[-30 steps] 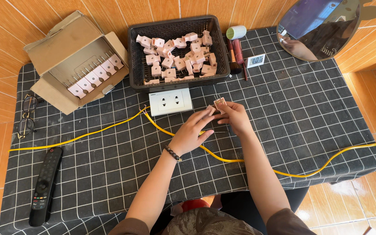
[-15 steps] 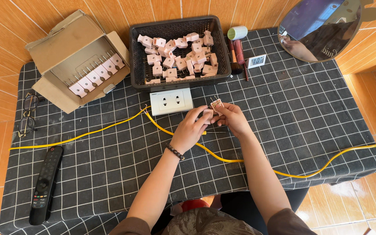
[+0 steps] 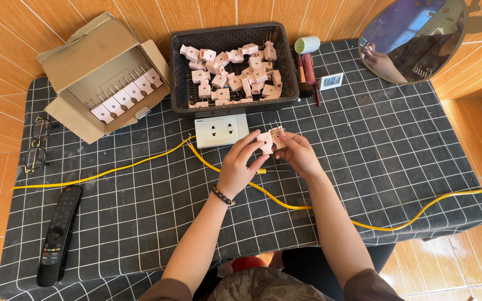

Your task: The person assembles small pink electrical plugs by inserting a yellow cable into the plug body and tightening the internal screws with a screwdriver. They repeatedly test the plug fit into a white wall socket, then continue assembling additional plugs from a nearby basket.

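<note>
Both hands have drawn slightly apart since a second ago, splitting the plug open
Left hand point(image 3: 241, 167) pinches the pink plug shell point(image 3: 265, 142), right hand point(image 3: 299, 155) its pronged half point(image 3: 278, 134), above the bench's point(image 3: 397, 145) middle; light, rigid plastic, gripped by its edges

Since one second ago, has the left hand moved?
Yes. The left hand has shifted slightly toward the white socket plate and now pinches the pink plug.

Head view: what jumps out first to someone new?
Both hands meet mid-table: the left hand and right hand hold a small pink plug, opened up, just below a white socket plate. Behind sits a black basket heaped with the same plugs. A yellow cable snakes across the checked tablecloth.
</note>
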